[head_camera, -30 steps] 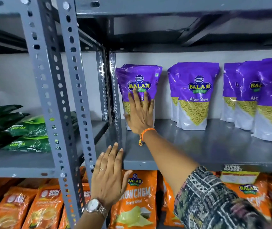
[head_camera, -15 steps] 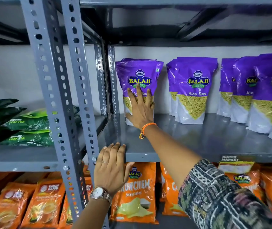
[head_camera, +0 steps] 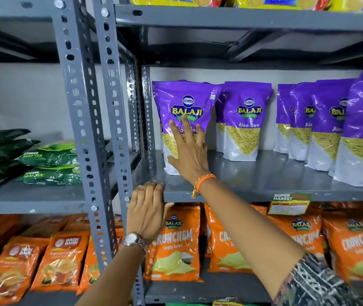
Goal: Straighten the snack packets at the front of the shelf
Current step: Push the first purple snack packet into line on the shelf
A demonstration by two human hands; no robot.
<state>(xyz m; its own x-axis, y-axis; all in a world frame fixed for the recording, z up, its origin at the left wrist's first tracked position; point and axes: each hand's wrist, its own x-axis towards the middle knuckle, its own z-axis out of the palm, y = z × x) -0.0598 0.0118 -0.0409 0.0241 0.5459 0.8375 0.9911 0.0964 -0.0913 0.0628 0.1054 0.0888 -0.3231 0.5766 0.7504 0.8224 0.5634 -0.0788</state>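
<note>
From the head camera, the one view there is, the right hand (head_camera: 190, 155) lies flat against the face of the leftmost purple packet (head_camera: 183, 111), just left of the frame's centre. Its fingers (head_camera: 186, 127) are spread and straight, pressed on the printed front, not curled round anything. That packet stands upright on the grey shelf (head_camera: 253, 177), close to the perforated upright (head_camera: 147, 111) at the shelf's left end. It looks to be set a little nearer the front than its neighbour (head_camera: 245, 120) to the right.

The left hand (head_camera: 146, 208) sits lower, in the bottom middle of the frame. Its fingers are hooked over the shelf's front lip, holding the edge only, by the look of it to steady the person.

Further right, toward the frame's right edge, more purple packets (head_camera: 330, 129) stand in a staggered line, the outermost closest to the front and blurred. Orange crisp packets (head_camera: 174, 244) fill the shelf below, and green tea packs (head_camera: 50, 157) lie at the left on the next bay.

I would say the step in hand is squaring up this first packet, pushing or patting it so it faces forward. The next move, as I judge it, calls for a gentle press without tipping the pouch, then shifting along to the neighbour, and bringing the fronts into one even line.
</note>
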